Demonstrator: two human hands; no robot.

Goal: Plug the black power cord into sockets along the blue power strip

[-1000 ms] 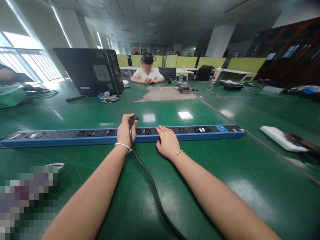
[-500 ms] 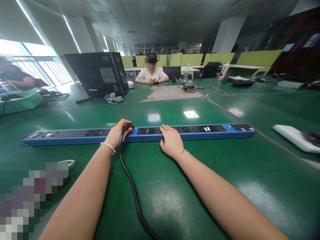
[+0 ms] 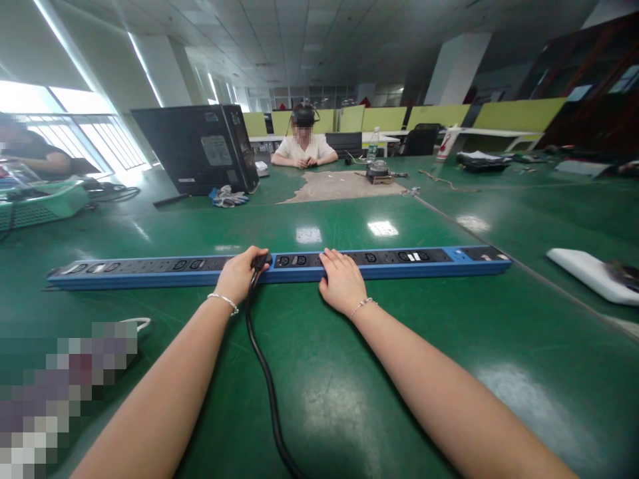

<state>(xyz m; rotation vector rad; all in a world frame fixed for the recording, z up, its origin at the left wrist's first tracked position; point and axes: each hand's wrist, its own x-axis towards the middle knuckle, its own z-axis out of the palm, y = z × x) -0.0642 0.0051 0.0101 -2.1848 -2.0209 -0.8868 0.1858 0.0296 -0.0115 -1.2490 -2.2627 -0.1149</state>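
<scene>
Left hand [image 3: 238, 271] has a narrow grip, fingers closed round a black plug [image 3: 260, 261] at the top face of the blue strip [image 3: 295, 274], just left of the strip's middle. Cord [image 3: 269, 382] drops from the plug over the near side and runs toward the wearer across the green table [image 3: 409, 359]. Right hand [image 3: 343, 283] lies palm down on the strip, right of the plug, fingers out straight, thumb by the near edge, no plug in it. Strip lies flat, sideways in front of the wearer, sockets up; two round-faced sockets [image 3: 292, 261] show between the hands

Step, as I judge it: handling the plug at a socket, right hand bracing. Can't tell if it's seated; fingers hide the pins. Next move calls for the plug square to the socket face, straight force only, strip kept from sliding, cord slack
</scene>
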